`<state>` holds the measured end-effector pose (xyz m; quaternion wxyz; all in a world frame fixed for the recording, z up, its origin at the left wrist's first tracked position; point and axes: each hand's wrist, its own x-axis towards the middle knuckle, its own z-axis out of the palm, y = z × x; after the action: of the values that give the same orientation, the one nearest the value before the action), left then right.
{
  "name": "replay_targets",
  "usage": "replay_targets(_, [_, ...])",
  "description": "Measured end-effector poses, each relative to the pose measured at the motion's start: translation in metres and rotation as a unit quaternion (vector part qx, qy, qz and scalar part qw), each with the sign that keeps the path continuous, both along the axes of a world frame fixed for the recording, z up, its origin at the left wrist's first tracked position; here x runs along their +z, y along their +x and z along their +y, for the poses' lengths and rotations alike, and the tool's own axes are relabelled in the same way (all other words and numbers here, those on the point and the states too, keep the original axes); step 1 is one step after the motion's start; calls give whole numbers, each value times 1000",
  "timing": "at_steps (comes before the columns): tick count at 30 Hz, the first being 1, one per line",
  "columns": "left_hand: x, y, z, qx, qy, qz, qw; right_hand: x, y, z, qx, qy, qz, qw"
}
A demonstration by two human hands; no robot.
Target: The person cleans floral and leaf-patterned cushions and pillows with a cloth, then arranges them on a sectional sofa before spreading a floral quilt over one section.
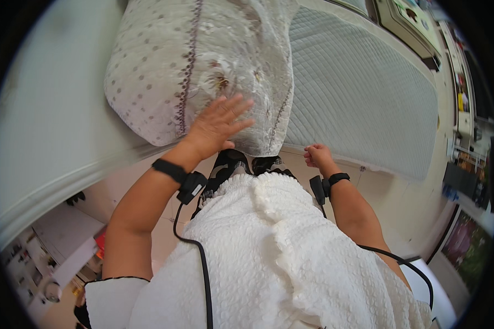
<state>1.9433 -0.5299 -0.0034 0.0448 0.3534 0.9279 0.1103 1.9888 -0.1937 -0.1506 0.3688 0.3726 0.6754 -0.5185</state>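
In front of me a light patterned cover (pixel 148 77) lies bunched, with grey dots, dark purple scalloped lines and printed flowers. My left hand (pixel 219 125) is open, palm down with fingers spread, over its near end; slight blur hides whether the fingers press on it. A pale grey quilted pad (pixel 362 82) is spread out to the right of the cover. By the pad's near edge hangs my right hand (pixel 319 157), its fingers curled closed, with nothing showing in them. Each wrist wears a black strap with a small device and a cable.
A long pale surface (pixel 60 109) with a raised rim runs along the left. My dark shoes (pixel 230 160) stand on the tiled floor below the cover. Cream furniture (pixel 409 24) is at the far right, and a framed picture (pixel 465 241) leans at the lower right.
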Motion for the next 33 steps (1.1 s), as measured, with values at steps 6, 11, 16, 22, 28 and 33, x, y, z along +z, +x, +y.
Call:
replay_targets(6, [-80, -6, -2, -133, -195, 83, 968, 0, 72, 38, -152, -33, 33, 987])
replay_targets(11, [-71, -18, 24, -116, -155, 2, 981, -1, 158, 54, -259, -28, 18, 965])
replay_targets(16, [-66, -21, 37, -177, -195, -66, 963, 20, 208, 16, -296, -47, -60, 952])
replay_targets(22, [-82, 27, -46, -310, -188, 103, 926, 29, 189, -27, -313, -63, 19, 948])
replay_targets(28, [-50, 9, -47, -239, -152, 56, 957, 40, 166, -58, -252, -106, 52, 961])
replay_targets(33, [2, -9, -15, -106, 57, -69, 990, 92, 103, -112, -97, -269, 84, 955])
